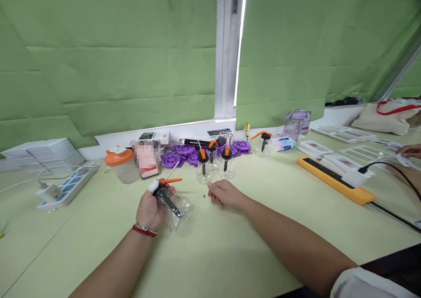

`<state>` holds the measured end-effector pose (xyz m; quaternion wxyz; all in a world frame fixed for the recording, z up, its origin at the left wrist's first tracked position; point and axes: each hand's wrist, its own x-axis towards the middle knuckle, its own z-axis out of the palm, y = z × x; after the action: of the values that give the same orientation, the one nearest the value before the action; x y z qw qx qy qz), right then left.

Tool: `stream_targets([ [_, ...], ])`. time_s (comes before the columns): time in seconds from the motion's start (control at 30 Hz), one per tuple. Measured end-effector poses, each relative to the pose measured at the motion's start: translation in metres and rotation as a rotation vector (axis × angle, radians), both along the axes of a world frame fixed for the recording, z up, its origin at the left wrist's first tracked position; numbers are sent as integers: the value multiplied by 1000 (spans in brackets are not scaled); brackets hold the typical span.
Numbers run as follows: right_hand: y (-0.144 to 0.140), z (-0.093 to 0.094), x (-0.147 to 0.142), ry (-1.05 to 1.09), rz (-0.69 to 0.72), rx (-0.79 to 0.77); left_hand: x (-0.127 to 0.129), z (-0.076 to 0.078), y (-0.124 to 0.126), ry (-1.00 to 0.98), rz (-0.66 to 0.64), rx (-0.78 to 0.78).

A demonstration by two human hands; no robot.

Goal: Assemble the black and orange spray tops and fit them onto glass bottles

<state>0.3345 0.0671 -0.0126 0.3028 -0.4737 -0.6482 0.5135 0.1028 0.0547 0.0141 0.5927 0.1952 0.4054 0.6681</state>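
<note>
My left hand [151, 208] is wrapped round a glass jar [179, 212] with a black lid, an orange lever and a metal rod. It is tilted, its base pointing to the lower right, and a black stem runs down inside. A white cover sits on my left thumb. My right hand [225, 193] rests on the table with its fingers curled together; whatever they may hold is hidden. Just left of its fingertips lies a tiny brown bit [204, 196]. Behind it stand several similar jars, among them a front jar [204, 168] and a right-hand jar [226, 166].
Purple plastic parts [187, 154] lie along the wall. At left are an orange-lidded cup [121, 166], a phone [148, 162] and a white power strip [70, 187]. An orange power strip [335, 181] lies at right, near another person's hands [409, 166]. Another jar [263, 145] stands farther back.
</note>
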Motion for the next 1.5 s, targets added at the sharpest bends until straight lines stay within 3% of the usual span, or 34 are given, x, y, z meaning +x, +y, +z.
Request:
stream_targets([
  [0.13, -31, 18, -9, 348, 363, -497, 12, 4, -12, 6, 42, 106],
  [0.23, -47, 25, -18, 525, 462, -613, 21, 7, -24, 136, 31, 199],
  [0.4, -44, 23, -21, 594, 289, -520, 21, 10, -32, 302, 12, 330],
  [0.57, -34, 22, -15, 556, 150, -469, 16, 10, -33, 768, -85, 343],
  [0.73, -35, 26, -12, 338, 63, -86, 18, 12, -33, 975, -77, 347],
  [0.93, -40, 32, -2, -71, 202, 848, 17, 8, -24, 771, -152, 130],
  [1.0, -40, 34, 0, -99, 247, 982, 16, 7, -24, 717, -158, 141],
  [1.07, -39, 34, 1, -39, 228, 889, 16, 7, -26, 714, -129, 163],
  [1.1, -38, 34, 0, 29, 197, 744, 16, 7, -28, 741, -100, 179],
  [1.23, -37, 32, -5, 301, 225, -87, 16, 9, -34, 927, 3, 282],
  [1.3, -38, 32, -6, 316, 245, -174, 15, 8, -33, 955, -6, 301],
  [1.37, -39, 33, -4, 230, 214, 70, 12, 6, -29, 935, -32, 294],
  [1.5, -34, 33, 7, -67, 293, 774, 10, 0, -22, 842, -102, 234],
])
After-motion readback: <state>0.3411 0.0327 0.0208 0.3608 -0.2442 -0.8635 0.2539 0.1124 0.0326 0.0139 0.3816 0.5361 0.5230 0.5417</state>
